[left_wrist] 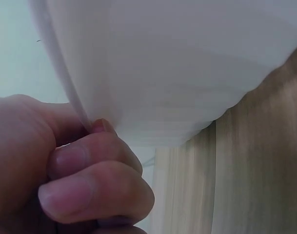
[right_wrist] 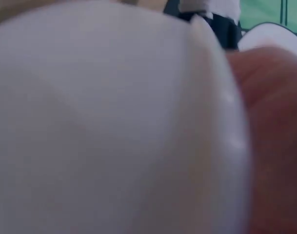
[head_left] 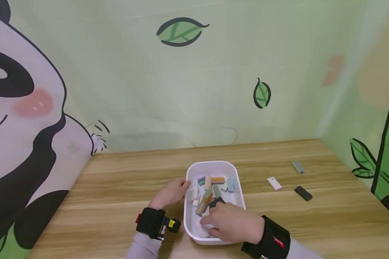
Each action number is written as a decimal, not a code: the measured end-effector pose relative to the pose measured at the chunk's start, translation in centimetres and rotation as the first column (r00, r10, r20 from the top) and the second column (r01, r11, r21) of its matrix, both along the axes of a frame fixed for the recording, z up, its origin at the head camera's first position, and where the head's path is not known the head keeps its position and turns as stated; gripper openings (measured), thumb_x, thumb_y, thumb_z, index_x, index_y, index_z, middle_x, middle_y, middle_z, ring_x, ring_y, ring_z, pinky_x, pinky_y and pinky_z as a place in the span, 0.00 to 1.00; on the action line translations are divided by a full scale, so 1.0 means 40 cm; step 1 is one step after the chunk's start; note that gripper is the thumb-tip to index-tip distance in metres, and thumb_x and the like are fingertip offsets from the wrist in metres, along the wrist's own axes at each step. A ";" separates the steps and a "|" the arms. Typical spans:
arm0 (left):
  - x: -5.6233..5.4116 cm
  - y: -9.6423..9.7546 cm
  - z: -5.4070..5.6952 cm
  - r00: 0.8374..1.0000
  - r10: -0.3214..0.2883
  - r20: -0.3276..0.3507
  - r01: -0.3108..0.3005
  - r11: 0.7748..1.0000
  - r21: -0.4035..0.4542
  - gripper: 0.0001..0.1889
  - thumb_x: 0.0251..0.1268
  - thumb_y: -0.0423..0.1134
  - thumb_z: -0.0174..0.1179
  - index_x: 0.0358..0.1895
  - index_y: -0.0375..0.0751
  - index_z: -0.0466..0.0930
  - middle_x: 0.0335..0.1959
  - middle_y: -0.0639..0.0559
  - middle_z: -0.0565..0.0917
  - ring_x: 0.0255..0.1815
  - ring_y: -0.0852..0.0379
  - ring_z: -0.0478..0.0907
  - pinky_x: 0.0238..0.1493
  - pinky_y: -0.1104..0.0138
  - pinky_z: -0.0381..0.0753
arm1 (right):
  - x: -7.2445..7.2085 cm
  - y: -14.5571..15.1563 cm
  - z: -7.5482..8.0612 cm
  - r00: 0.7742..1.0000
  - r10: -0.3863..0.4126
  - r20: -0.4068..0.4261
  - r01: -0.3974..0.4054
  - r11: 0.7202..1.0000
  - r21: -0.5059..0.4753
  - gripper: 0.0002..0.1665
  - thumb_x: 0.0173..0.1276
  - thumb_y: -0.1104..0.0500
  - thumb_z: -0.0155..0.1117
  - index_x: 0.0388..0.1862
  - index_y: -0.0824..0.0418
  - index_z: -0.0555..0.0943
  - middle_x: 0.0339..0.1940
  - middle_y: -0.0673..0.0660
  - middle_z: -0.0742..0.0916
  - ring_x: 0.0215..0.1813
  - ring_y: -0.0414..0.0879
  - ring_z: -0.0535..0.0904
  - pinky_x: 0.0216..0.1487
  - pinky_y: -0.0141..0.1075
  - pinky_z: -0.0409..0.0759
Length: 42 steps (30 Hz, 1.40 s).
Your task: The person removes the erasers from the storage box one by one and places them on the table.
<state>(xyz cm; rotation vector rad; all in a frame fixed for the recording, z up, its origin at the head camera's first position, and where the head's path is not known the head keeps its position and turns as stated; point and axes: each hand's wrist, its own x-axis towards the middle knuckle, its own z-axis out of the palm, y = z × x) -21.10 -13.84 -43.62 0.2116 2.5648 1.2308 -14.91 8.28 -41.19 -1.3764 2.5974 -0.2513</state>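
A white plastic basin [head_left: 214,166] on the table holds several small blocks in various colours, apparently erasers. At its left side my left hand [head_left: 170,194] pinches the rim between thumb and curled fingers; the left wrist view shows this hand [left_wrist: 89,170] at the basin's edge from below. My right hand [head_left: 228,221] reaches over the right rim into the near part, index finger and thumb apart. Under it lies a white block [head_left: 201,229], and a black block [head_left: 217,202] shows just beyond. In the right wrist view the basin wall [right_wrist: 114,122] hides the fingertips.
Right of the basin, a white block [head_left: 274,183], a black block [head_left: 303,193] and a grey-blue block [head_left: 298,167] lie apart on the wooden table [head_left: 116,180]. A printed cloth backdrop [head_left: 133,90] with a panda and leaves rises behind the table and along its sides.
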 end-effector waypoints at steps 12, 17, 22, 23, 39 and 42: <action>0.000 0.004 0.001 1.000 -0.006 0.010 0.006 1.000 0.000 0.19 0.80 0.45 0.40 0.47 0.36 0.77 0.16 0.53 0.66 0.15 0.58 0.61 0.18 0.67 0.60 | -0.022 -0.015 -0.046 0.998 0.019 0.053 -0.017 0.999 -0.034 0.20 0.65 0.50 0.69 0.56 0.47 0.83 0.41 0.44 0.86 0.36 0.32 0.75 0.38 0.29 0.73; 0.002 0.003 0.001 1.000 -0.008 0.003 0.008 1.000 -0.004 0.18 0.79 0.45 0.40 0.47 0.37 0.78 0.17 0.53 0.66 0.15 0.58 0.62 0.18 0.67 0.60 | -0.016 -0.027 -0.055 0.999 -0.034 0.008 0.034 0.999 -0.041 0.15 0.60 0.50 0.73 0.46 0.49 0.85 0.31 0.42 0.83 0.30 0.33 0.72 0.33 0.29 0.70; 0.002 0.003 0.000 1.000 -0.009 0.000 0.009 1.000 0.000 0.19 0.79 0.46 0.40 0.47 0.37 0.77 0.16 0.54 0.66 0.15 0.58 0.62 0.18 0.67 0.60 | -0.015 -0.033 -0.057 0.994 -0.105 0.039 0.106 0.994 -0.033 0.09 0.57 0.57 0.76 0.34 0.50 0.82 0.24 0.41 0.77 0.26 0.36 0.69 0.30 0.29 0.68; 0.002 0.003 0.000 1.000 -0.010 -0.001 0.010 1.000 0.000 0.19 0.79 0.46 0.40 0.47 0.36 0.77 0.16 0.54 0.66 0.15 0.58 0.62 0.18 0.67 0.60 | -0.016 -0.033 -0.058 0.993 -0.111 0.047 0.112 0.993 -0.036 0.10 0.56 0.59 0.75 0.33 0.50 0.82 0.24 0.41 0.76 0.26 0.36 0.69 0.30 0.29 0.68; -0.006 0.013 0.004 1.000 -0.026 -0.003 0.026 1.000 0.007 0.19 0.80 0.45 0.40 0.48 0.36 0.77 0.16 0.54 0.66 0.14 0.58 0.61 0.17 0.67 0.60 | -0.025 -0.019 -0.063 0.994 -0.112 0.006 0.112 0.993 -0.026 0.20 0.52 0.62 0.75 0.45 0.49 0.86 0.38 0.45 0.85 0.37 0.36 0.76 0.39 0.34 0.75; -0.006 0.009 0.004 1.000 -0.024 0.003 0.024 1.000 0.007 0.19 0.80 0.45 0.40 0.47 0.35 0.77 0.16 0.54 0.66 0.14 0.58 0.61 0.17 0.67 0.60 | -0.026 -0.022 -0.066 0.995 -0.100 0.009 0.100 0.994 -0.040 0.19 0.52 0.62 0.75 0.45 0.49 0.86 0.37 0.45 0.85 0.37 0.36 0.76 0.40 0.33 0.74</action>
